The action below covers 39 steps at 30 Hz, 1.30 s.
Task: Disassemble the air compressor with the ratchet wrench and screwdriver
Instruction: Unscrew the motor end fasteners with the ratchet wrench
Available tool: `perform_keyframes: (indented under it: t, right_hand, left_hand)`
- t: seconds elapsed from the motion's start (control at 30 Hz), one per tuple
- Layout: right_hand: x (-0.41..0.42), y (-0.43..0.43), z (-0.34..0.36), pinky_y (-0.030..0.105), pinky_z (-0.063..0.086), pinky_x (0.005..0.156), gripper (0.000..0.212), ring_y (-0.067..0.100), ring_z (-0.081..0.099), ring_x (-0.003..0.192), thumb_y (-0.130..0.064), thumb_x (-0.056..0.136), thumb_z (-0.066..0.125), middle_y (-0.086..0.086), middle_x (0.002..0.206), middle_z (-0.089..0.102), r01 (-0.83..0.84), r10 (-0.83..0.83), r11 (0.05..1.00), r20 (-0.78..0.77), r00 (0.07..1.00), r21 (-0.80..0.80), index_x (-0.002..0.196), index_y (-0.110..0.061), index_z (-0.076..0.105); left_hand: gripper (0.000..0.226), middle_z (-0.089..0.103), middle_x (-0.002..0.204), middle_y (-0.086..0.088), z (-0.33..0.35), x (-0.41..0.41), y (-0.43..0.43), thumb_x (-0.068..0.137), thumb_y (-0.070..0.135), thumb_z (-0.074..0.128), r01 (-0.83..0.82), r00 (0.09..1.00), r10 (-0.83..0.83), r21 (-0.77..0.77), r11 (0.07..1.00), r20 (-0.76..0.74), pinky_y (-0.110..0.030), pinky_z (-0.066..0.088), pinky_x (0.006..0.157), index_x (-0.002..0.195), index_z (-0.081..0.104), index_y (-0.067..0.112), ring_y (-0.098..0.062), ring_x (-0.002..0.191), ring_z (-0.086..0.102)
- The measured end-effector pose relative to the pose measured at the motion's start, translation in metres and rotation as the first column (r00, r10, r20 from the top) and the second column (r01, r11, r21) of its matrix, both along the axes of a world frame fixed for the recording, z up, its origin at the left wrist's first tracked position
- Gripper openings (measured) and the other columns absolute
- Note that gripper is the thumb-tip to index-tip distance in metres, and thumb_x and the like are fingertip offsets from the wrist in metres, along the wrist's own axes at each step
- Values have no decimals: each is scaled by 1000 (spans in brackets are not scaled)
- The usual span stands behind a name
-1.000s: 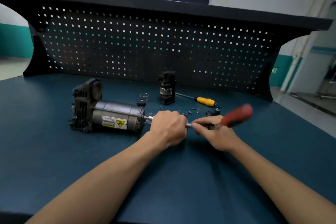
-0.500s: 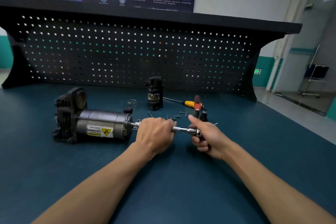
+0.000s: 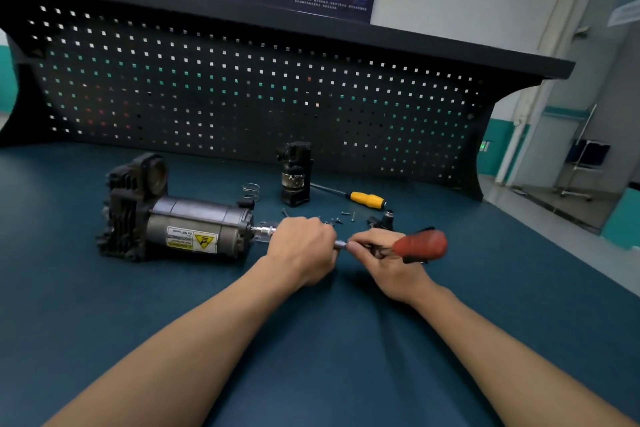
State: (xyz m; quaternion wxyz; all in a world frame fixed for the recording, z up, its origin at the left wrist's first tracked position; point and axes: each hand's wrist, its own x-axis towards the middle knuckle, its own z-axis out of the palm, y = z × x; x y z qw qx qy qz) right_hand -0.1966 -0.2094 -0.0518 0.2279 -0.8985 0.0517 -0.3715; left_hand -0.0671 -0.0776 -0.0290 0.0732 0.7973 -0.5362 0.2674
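Left hand [image 3: 304, 246] curled round ratchet wrench [image 3: 422, 245] shaft, air compressor [image 3: 180, 218] at its 9 o'clock, socket end against motor housing, right hand [image 3: 384, 258] gripping wrench head, red handle toward 3 o'clock.

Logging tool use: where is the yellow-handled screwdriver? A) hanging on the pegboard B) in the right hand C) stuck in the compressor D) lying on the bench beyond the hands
D: the yellow-handled screwdriver lies untouched on the bench; the right hand holds the red-handled ratchet wrench.
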Motion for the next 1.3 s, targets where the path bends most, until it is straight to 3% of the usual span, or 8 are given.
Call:
perform_keyframes:
  t: [0.13,0.3,0.43,0.67,0.73,0.83,1.07,1.3]
  right_hand:
    - [5,3,-2,11,40,66,22,-1,56,68,-21,97,64,-20,69,62,6,-14,983,42,999,181,79,-33,68]
    - [6,8,0,26,34,53,56,13,39,52,-48,93,54,-2,53,44,-38,29,910,29,999,413,73,3,63]
    - [7,14,6,21,35,45,57,14,42,46,-54,88,51,1,49,48,-7,7,819,3,1000,574,72,-3,70]
    - [-1,17,30,13,15,35,54,8,19,34,-64,94,47,-2,47,29,81,267,175,-127,955,981,77,-20,73]
    - [-3,16,31,12,16,32,40,6,17,33,-56,89,57,-4,47,27,102,336,101,-130,933,990,76,-21,73]
    - [-3,15,25,13,18,32,33,7,19,34,-47,93,59,-2,50,28,85,323,167,-136,937,982,77,-20,69]
    - [-4,14,11,22,32,44,23,12,38,47,-24,98,65,-2,51,45,-32,117,819,-112,987,572,78,-18,74]
    - [-3,15,6,6,44,78,20,-5,66,87,-12,94,68,-16,91,75,-43,55,926,-22,998,375,87,-30,75]
  left_hand:
    - [26,69,89,-8,-1,0,1,94,39,45,20,1000,-20,-23,1000,-9,-33,31,60,73,47,24,-34,82,66]
    - [30,67,81,-7,0,-1,5,92,37,46,22,1000,-22,-23,999,-5,-33,26,55,67,45,21,-34,72,62]
    - [31,68,78,-8,-2,-2,6,93,37,46,38,999,-38,-24,999,9,-33,26,55,66,45,20,-36,68,63]
    - [30,68,70,-11,-2,-5,11,90,36,51,67,997,-64,-89,994,30,-32,23,51,66,54,19,-38,62,63]
    - [30,69,72,-11,-3,-6,12,92,36,49,67,997,-64,-87,994,39,-33,24,52,68,56,18,-38,64,64]
    - [32,68,72,-9,-4,-4,10,93,36,46,69,997,-67,-85,994,29,-33,24,53,65,44,22,-36,64,63]
    - [25,68,85,-7,-3,-4,6,91,40,47,33,999,-33,-5,999,-16,-34,27,57,73,46,23,-34,78,65]
    - [30,69,92,-9,1,0,4,95,50,44,87,996,-86,37,995,-20,-36,30,61,78,48,26,-36,85,65]
